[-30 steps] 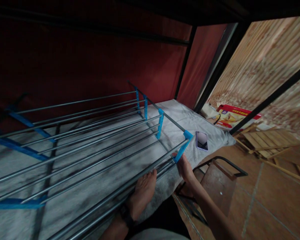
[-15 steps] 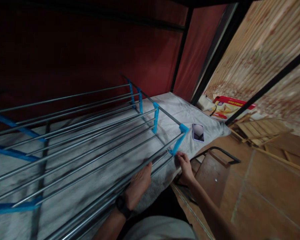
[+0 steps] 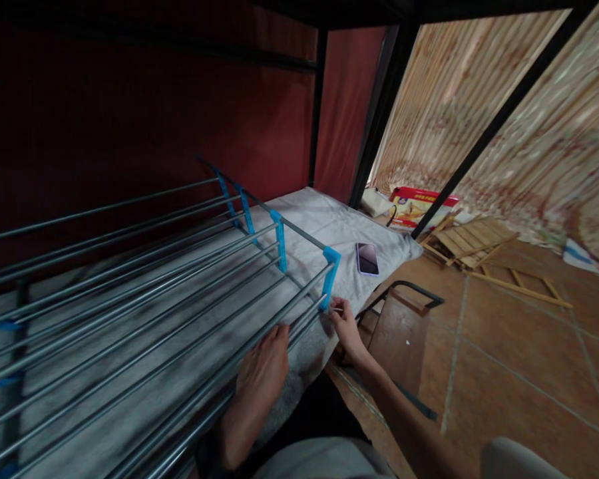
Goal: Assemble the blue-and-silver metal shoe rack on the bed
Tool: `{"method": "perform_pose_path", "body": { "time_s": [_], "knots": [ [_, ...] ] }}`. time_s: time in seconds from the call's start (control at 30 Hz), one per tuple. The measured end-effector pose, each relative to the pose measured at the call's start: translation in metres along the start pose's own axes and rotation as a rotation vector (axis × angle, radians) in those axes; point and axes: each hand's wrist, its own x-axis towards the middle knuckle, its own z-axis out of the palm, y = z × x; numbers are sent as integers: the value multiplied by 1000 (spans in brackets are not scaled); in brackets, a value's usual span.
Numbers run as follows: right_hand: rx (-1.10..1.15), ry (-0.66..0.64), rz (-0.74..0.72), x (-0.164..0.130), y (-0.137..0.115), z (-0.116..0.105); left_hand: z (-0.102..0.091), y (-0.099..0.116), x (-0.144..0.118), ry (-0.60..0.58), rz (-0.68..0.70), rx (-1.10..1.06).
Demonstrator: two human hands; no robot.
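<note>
A metal rack [image 3: 299,297] of long grey tubes joined by blue plastic connectors lies on a grey-white bed cover. My left hand [image 3: 263,366] is closed around the front tubes, its fingertips partly hidden behind them. At the rack's right end, my right hand [image 3: 345,324] pinches close to the lower tip of the nearest blue connector [image 3: 330,279]. What sits between those fingertips, if anything, is too small to make out.
A phone [image 3: 367,259] lies on the bed cover [image 3: 309,213] beyond the rack. Beside the bed stands a brown chair [image 3: 399,339] with a dark frame. Wooden slatted pieces [image 3: 474,239] and a red-and-yellow box [image 3: 414,206] rest on the tiled floor near a striped curtain [image 3: 429,120].
The view has swung to the right, so the rack and both hands appear farther left. My left hand stays on the front tubes and my right hand stays at the end connector.
</note>
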Motion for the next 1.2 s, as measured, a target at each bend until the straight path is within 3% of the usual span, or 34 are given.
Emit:
{"method": "perform_pose_path", "body": {
  "time_s": [0.07, 0.17, 0.37, 0.5, 1.07, 1.2],
  "knots": [
    [-80, 38, -103, 4, -12, -2, -14, 6, 1, -27, -12, -30],
    [-121, -17, -225, 10, -34, -1, -29, 12, 2, -15, -11, -18],
    [-52, -78, -332, 19, -61, 8, -40, 17, -1, -3, -46, 19],
    [-76, -128, -367, 21, -65, 10, -42, 17, -2, 20, -54, 7],
    [-220, -82, -449, 18, -72, 11, -38, 15, -2, 62, -57, 5],
    [-233, -86, -447, 17, -69, 12, -42, 12, -2, 9, -101, -31]
  ]
}}
